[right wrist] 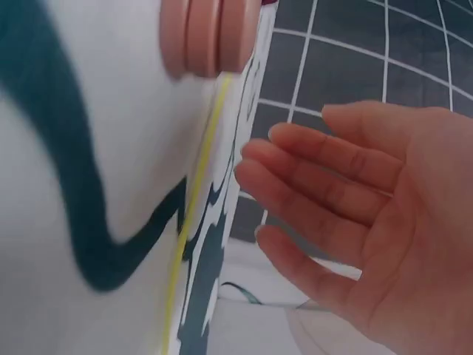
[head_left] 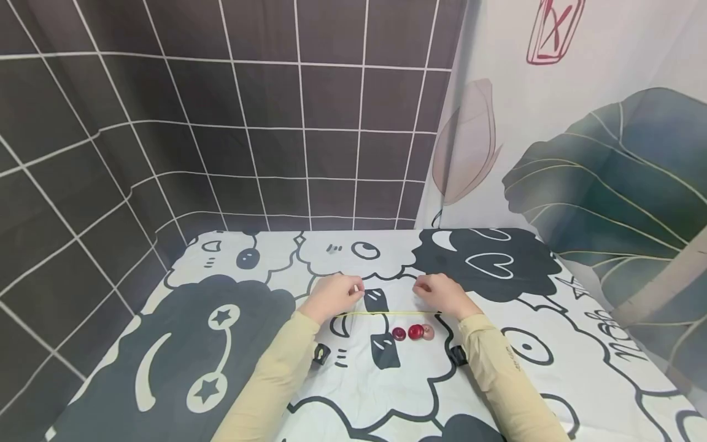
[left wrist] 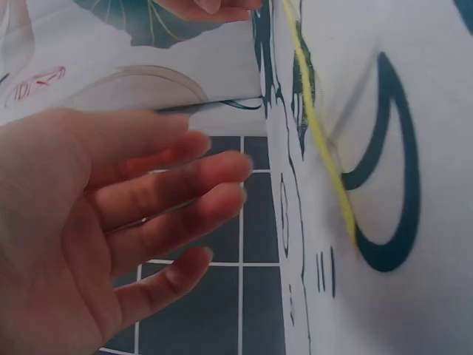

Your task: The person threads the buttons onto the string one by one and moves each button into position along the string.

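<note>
A thin yellow cord (head_left: pixel 386 313) lies stretched sideways across the patterned cloth. My left hand (head_left: pixel 338 294) hovers beyond its left end; in the left wrist view its fingers (left wrist: pixel 199 174) are loosely bent, holding nothing. Over the other end is my right hand (head_left: pixel 442 293), whose relaxed fingers (right wrist: pixel 295 177) are also apart from the cord. On the near side of the cord sit a dark red round piece (head_left: pixel 399 334), a red round piece (head_left: pixel 415 332) and a pink round piece (head_left: pixel 428 332). The right wrist view shows the pink one as stacked discs (right wrist: pixel 211 37).
A white cloth (head_left: pixel 353 393) with black cartoon drawings covers the table. Behind it hangs a dark grid-patterned curtain (head_left: pixel 331 153); a leaf-print curtain (head_left: pixel 607 184) hangs at the right. Small black devices (head_left: pixel 321 353) are worn at the wrists.
</note>
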`<state>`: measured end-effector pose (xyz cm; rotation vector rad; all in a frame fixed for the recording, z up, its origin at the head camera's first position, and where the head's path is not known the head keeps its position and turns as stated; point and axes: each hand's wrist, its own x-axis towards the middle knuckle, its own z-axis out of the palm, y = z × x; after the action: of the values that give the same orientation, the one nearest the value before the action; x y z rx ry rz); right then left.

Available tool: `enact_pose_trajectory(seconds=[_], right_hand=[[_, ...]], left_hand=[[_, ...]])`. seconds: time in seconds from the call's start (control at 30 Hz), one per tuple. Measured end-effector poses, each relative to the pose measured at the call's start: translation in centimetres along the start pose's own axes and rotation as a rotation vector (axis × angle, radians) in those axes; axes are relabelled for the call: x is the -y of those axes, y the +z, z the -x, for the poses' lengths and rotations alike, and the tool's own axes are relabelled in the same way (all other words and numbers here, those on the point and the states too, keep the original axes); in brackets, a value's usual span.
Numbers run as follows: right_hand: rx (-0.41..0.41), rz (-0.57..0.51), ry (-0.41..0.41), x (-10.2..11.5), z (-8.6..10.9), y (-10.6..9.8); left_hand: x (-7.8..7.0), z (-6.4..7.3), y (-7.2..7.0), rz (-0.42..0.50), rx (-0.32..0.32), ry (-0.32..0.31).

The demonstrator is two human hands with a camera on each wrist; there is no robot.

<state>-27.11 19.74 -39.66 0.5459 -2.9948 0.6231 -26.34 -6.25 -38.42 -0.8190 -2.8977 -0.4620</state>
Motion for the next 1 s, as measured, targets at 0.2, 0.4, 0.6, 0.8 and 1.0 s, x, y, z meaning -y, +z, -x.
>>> enact_pose_trajectory(seconds=[0.2,0.4,0.6,0.8,1.0], right_hand=[[0.102,-0.019,-0.125,1.4,0.1,-0.2],[0.161,0.016,-0.266,3.5,0.2,0.3],[0.183,0.093,-0.376,6.5,-1.1,1.5],[0.299,0.161,-0.39,9.4,-3.2,2.5],[0.362,0.253,-0.342,11.1,-4.5,4.1]], left_hand=[[-0.1,0.1,-0.5,0.026,0.105,0.074],[0.2,0.2,-0.7,0.034,0.141,0.095],[1.0,0.1,-1.4,0.072,0.188,0.047],[2.2,0.3,-2.0,0.073,0.177,-0.015],[2.6,0.6,-2.6,0.125,0.19,-0.07]])
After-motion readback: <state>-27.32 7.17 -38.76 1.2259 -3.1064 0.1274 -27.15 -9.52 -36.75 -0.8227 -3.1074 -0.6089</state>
